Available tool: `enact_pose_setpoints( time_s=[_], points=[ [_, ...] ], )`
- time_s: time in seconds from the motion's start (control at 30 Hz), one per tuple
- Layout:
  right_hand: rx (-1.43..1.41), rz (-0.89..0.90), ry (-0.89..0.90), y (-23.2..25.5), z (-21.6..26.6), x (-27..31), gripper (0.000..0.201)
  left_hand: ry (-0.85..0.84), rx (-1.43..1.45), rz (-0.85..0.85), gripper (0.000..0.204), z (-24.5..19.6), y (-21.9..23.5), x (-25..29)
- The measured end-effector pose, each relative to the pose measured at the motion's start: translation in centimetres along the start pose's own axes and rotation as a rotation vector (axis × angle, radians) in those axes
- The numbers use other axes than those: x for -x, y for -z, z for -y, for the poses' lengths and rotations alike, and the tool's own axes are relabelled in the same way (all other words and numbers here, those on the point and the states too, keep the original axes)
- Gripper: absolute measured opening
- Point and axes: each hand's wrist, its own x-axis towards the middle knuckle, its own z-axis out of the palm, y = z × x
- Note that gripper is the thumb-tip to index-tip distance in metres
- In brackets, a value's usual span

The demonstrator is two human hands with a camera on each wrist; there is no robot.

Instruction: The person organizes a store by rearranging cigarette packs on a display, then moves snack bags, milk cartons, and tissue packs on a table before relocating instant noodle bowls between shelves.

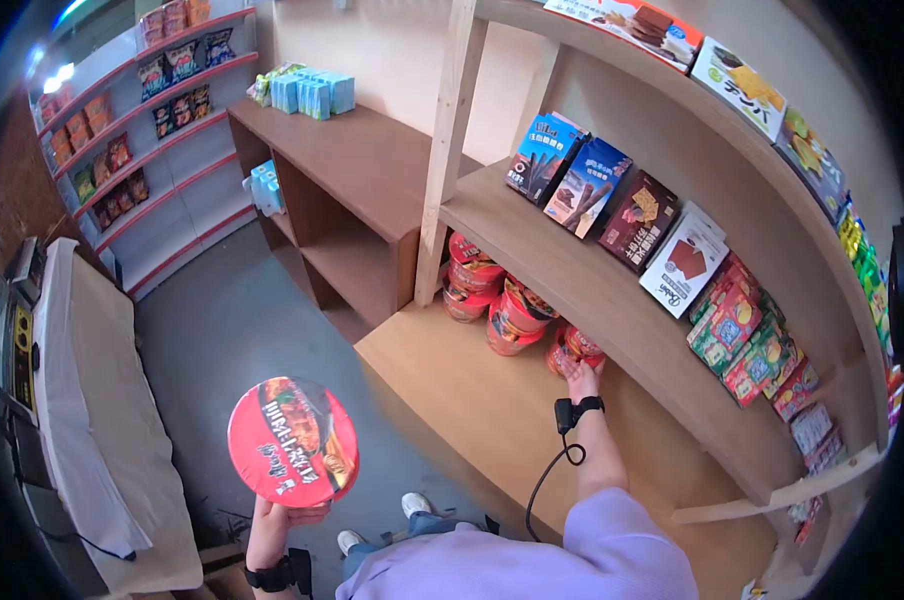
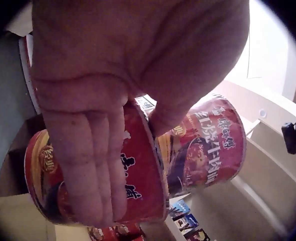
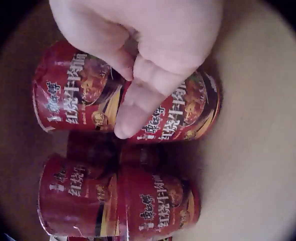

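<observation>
My left hand (image 1: 290, 512) holds two red noodle cups, one against the other; the round lid of one cup (image 1: 292, 440) faces the head camera. In the left wrist view the palm and fingers (image 2: 87, 150) lie along one cup (image 2: 143, 170), with the thumb by the second cup (image 2: 208, 145). My right hand (image 1: 584, 378) is under the shelf, touching a stack of red cups (image 1: 569, 348). The right wrist view has its fingers (image 3: 138, 110) over the place where an upper cup (image 3: 77, 90) meets a lower cup (image 3: 188, 113).
More red cups (image 1: 517, 318) stand stacked to the left on the lower wooden surface (image 1: 452, 380). The shelf above (image 1: 562, 262) carries snack boxes (image 1: 639, 220). Across the aisle are a brown cabinet (image 1: 362, 160) and a white rack (image 1: 187, 150) with snack bags.
</observation>
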Motion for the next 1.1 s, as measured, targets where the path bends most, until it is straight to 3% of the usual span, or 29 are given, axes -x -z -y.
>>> enact_pose_setpoints(
  time_s=[0.1, 0.2, 0.23, 0.37, 0.43, 0.47, 0.53, 0.6, 0.63, 0.67, 0.73, 0.8, 0.93, 1.1],
  points=[
    [0.051, -0.052, -0.010, -2.2, 1.3, -1.0, 0.039, 0.073, 0.000, 0.020, 0.031, 0.3, -3.3, -0.2],
    [-0.137, 0.108, -0.130, 0.8, 0.7, -7.9, 0.043, 0.083, -0.015, 0.059, 0.033, 1.5, -5.0, -1.0],
    [-0.109, 0.010, -0.083, 0.4, 0.4, -9.1, 0.047, 0.090, 0.012, 0.055, 0.037, 1.7, -5.5, -1.3],
    [-0.213, 0.076, -0.183, 3.1, 0.6, -12.4, 0.047, 0.106, -0.015, 0.127, 0.043, 1.6, -7.9, -2.1],
    [-0.093, 0.285, -0.117, 5.3, -0.4, -13.4, 0.046, 0.112, -0.028, 0.148, 0.043, 2.6, -8.6, -2.8],
    [-0.093, 0.290, -0.126, 3.8, -0.2, -11.6, 0.046, 0.113, -0.043, 0.167, 0.044, 3.3, -8.8, -3.4],
    [0.157, -0.031, -0.411, -2.3, 1.1, -3.9, 0.040, 0.109, -0.007, 0.203, 0.049, 3.8, -9.6, -4.4],
    [0.444, 0.396, -0.290, -3.7, -1.6, 2.2, 0.035, 0.137, 0.001, 0.223, 0.055, 4.1, -10.7, -5.2],
    [0.600, 0.595, -0.401, -6.7, -0.5, 8.5, 0.032, 0.153, -0.006, 0.272, 0.062, 4.7, -10.8, -5.9],
    [0.726, 0.678, -0.605, -9.9, 0.3, 13.4, 0.043, 0.153, -0.007, 0.275, 0.062, 5.2, -11.3, -6.4],
    [0.702, 0.955, -0.645, -11.7, -0.5, 18.4, 0.049, 0.160, 0.009, 0.309, 0.064, 6.0, -12.5, -7.2],
    [0.641, 0.992, -0.766, -12.8, -1.3, 20.8, 0.044, 0.179, 0.000, 0.367, 0.067, 6.8, -13.7, -8.0],
    [0.692, 0.834, -0.700, -10.7, -3.8, 22.5, 0.032, 0.152, -0.043, 0.423, 0.069, 8.6, -16.2, -9.1],
    [0.524, 0.678, -0.581, -4.8, -4.0, 20.3, 0.033, 0.318, -0.110, 0.626, 0.078, 8.9, -17.0, -11.0]
  ],
)
